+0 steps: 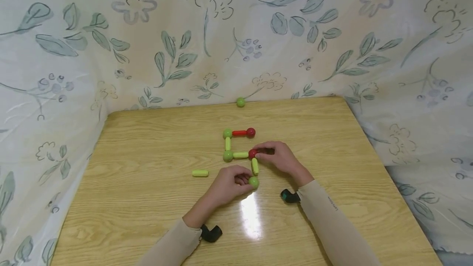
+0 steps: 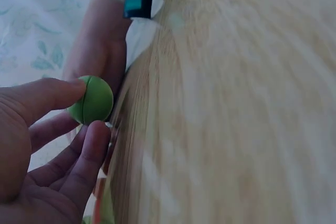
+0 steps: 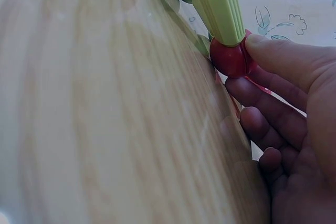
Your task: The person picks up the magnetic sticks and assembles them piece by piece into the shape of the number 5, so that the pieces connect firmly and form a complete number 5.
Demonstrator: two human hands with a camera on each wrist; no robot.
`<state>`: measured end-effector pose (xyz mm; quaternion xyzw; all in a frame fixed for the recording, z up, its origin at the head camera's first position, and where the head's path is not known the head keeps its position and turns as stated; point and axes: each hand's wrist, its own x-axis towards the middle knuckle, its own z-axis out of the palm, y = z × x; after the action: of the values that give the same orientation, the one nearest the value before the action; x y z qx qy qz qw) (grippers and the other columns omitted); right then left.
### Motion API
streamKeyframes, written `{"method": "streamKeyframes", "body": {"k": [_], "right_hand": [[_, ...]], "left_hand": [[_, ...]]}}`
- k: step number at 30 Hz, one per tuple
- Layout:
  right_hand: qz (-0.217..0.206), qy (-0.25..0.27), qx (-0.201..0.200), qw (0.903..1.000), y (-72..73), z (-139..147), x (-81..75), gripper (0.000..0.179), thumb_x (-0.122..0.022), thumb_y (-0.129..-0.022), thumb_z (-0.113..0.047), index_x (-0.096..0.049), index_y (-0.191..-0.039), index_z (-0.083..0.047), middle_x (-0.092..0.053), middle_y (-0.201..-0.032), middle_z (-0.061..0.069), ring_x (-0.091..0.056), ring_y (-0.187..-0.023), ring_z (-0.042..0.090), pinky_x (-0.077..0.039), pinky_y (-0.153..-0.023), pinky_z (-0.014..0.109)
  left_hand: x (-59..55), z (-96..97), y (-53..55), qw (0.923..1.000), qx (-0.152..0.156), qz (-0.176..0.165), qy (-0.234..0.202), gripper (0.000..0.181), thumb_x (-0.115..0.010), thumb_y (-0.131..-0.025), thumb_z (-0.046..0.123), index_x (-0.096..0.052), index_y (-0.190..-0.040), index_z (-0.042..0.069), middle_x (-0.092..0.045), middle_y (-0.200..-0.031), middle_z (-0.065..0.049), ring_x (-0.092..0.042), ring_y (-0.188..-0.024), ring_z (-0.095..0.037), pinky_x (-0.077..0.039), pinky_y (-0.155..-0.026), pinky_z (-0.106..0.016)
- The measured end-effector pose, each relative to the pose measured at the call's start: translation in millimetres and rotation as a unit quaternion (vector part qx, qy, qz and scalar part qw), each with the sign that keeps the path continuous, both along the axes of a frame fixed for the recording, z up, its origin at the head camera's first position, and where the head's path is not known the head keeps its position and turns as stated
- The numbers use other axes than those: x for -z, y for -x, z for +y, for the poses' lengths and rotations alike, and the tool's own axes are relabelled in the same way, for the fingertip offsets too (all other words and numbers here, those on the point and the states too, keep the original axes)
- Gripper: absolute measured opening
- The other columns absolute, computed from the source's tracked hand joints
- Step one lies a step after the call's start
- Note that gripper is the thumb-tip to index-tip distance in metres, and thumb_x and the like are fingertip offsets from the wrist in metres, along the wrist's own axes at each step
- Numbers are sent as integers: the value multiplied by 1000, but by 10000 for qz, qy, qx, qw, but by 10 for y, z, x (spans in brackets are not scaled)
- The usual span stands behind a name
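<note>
My left hand pinches a green ball between thumb and fingertips, seen closely as a green ball with a seam in the left wrist view. My right hand holds a dark red ball at its right side. From that red ball a yellow-green stick points toward the green ball; its free end shows a hollow in the right wrist view. Another yellow-green stick joins the red ball to a green corner ball. An upright stick leads to a second green ball.
A red stick ends the chain with a red ball. One loose yellow-green stick lies left of my left hand. At the far edge of the wooden table sits a green ball, before a flowered cloth.
</note>
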<state>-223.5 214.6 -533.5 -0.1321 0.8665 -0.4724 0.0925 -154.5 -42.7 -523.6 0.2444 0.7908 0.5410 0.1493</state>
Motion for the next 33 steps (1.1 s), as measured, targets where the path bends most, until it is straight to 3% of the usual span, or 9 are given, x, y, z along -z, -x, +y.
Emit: {"method": "streamKeyframes", "body": {"k": [33], "right_hand": [[67, -73, -17, 9999, 18, -3, 2, 28, -82, -100, -35, -82, -126, -24, -77, -121, -7, -68, -117, 19, -51, -105, 48]], "left_hand": [[22, 145, -2, 9969, -532, 224, 536, 21, -92, -91, 22, -77, -102, 13, -70, -85, 11, -68, -77, -4, -59, -72, -25]]}}
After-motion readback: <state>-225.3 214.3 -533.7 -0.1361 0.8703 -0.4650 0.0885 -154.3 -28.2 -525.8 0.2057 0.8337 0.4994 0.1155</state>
